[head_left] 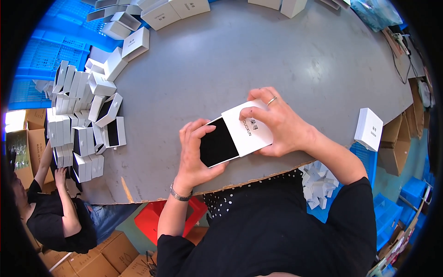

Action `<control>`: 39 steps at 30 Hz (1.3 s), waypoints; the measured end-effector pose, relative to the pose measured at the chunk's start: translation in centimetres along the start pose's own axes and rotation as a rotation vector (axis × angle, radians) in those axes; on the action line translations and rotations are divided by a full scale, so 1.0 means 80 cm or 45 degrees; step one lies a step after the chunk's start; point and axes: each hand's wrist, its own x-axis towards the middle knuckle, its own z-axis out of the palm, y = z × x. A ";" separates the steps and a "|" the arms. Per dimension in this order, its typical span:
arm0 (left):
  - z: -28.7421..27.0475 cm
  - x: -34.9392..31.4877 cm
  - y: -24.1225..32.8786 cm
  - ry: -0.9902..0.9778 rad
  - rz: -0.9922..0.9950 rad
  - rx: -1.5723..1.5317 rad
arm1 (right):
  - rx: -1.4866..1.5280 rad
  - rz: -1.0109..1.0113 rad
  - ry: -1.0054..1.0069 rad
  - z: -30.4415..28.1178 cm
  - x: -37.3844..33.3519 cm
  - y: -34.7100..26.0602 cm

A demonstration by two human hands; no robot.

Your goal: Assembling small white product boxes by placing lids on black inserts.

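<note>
Between my hands is a small white box in two parts, a tray (218, 144) with a black inside and a white sleeve (244, 131) with dark print. The tray sits partly inside the sleeve, its left half showing. My left hand (194, 150) grips the tray by its long edges, thumb on the near side and fingers on the far side. With the fingers of my right hand (281, 121) curled over its top and the thumb at the near edge, the sleeve is held from the right. Both hands are just above the grey table (184, 83) near its front edge.
Stacks of white trays (83, 138) with black insides stand at the left, with empty sleeves (101, 83) behind them. A lone white box (368, 129) rests at the right edge. Below it, a blue crate holds white pieces (318, 184). A co-worker (60, 207) is at the left.
</note>
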 end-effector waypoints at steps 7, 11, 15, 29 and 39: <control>0.009 -0.001 0.000 0.087 -0.054 -0.097 | 0.018 -0.010 -0.005 0.008 -0.001 0.001; 0.015 0.005 0.004 -0.014 0.034 -0.061 | 0.071 -0.095 -0.075 0.005 0.003 0.014; 0.022 -0.003 0.004 0.027 -0.023 -0.316 | 0.081 -0.090 -0.119 0.008 0.006 0.006; -0.063 0.028 -0.059 0.690 -0.240 0.727 | -0.690 0.556 -0.170 -0.101 -0.076 -0.046; -0.092 -0.058 -0.087 0.549 -0.486 0.557 | -1.201 0.160 0.413 -0.181 0.116 0.181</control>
